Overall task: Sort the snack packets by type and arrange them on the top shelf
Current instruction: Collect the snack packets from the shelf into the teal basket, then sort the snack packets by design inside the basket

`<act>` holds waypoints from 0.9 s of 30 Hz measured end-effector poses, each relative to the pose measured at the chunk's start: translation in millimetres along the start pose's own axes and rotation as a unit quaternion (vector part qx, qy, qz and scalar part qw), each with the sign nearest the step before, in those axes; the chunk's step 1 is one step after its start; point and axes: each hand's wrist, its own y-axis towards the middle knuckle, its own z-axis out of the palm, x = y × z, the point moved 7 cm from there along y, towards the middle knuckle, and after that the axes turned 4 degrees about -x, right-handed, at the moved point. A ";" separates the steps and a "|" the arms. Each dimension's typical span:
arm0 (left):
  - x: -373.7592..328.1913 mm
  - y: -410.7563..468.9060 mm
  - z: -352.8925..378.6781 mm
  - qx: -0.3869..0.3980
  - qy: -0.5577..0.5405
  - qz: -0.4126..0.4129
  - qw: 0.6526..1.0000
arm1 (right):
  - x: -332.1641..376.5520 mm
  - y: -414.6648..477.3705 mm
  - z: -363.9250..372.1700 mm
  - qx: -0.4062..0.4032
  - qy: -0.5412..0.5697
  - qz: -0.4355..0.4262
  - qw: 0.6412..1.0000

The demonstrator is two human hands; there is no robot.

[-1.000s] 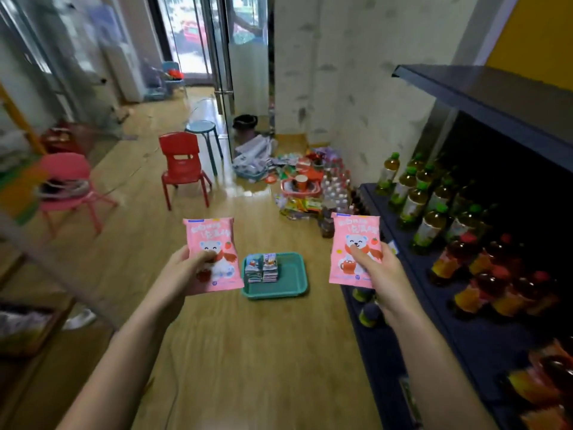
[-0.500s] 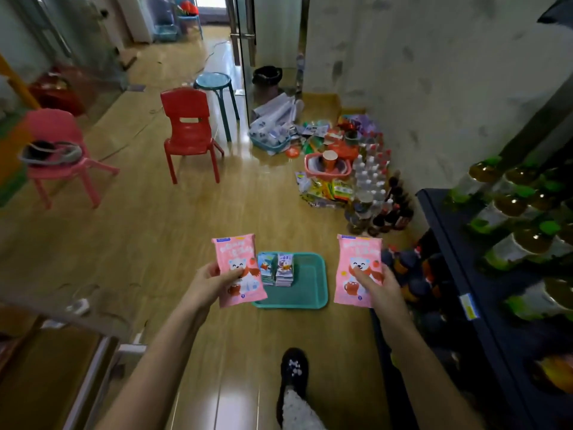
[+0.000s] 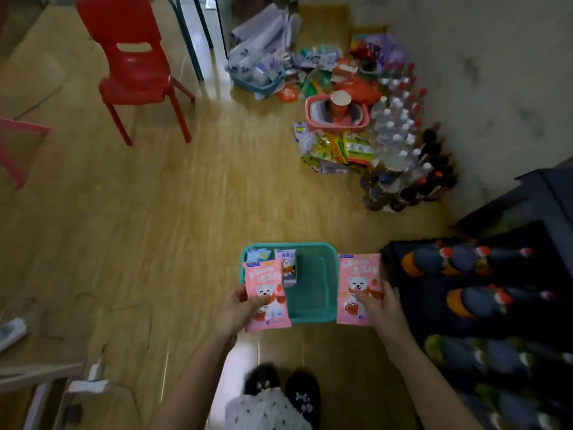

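Over the teal tray [image 3: 313, 283] on the wooden floor, two pink snack packets of the same bear print are held face up, one per hand. The left pink packet [image 3: 267, 295] hangs over the tray's near-left corner. The left hand [image 3: 237, 310] pinches it, thumb across the print and fingers [image 3: 240, 294] behind the left edge. The right pink packet [image 3: 358, 288] covers the tray's right edge. The right hand [image 3: 381, 307] pinches it low on its right side, thumb on the face. Both sets of fingers are closed on their packets, and neither packet touches the tray.

Small blue packets [image 3: 286, 268] stand along the tray's far-left part; the rest of its floor is bare. Dark bottles [image 3: 459, 259] lie on a low dark shelf [image 3: 434, 311] just right of the tray. The top shelf is out of view. A heap of assorted goods [image 3: 341, 144] sits by the far wall, and a red chair [image 3: 133, 63] stands well apart at the far left.

Probable step: carry this matched pair up to the top shelf.
1. Keep each pinch near the packet's lower half, so the pouch does not fold.
2. Raise both together, clear of the bottle caps.
3. Set them upright, side by side, print outward, against one end of the shelf.
4. Reserve separate space for the blue type; do not mix rows.
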 end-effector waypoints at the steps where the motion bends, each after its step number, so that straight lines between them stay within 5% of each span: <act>1: 17.2 27.5 6.7 0.004 0.002 -0.012 1.000 | -20.6 22.5 3.9 -0.007 0.002 0.012 1.000; 14: 234.9 292.3 142.5 0.120 0.126 0.002 0.985 | -269.9 270.7 -5.2 -0.048 -0.036 0.047 0.997; 24: 302.5 408.1 207.7 0.129 0.084 -0.054 0.987 | -321.2 362.0 -7.8 -0.065 -0.004 -0.028 0.997; 27: 313.9 423.0 213.7 0.125 0.129 -0.012 0.984 | -328.4 369.2 1.7 -0.058 -0.022 -0.040 0.997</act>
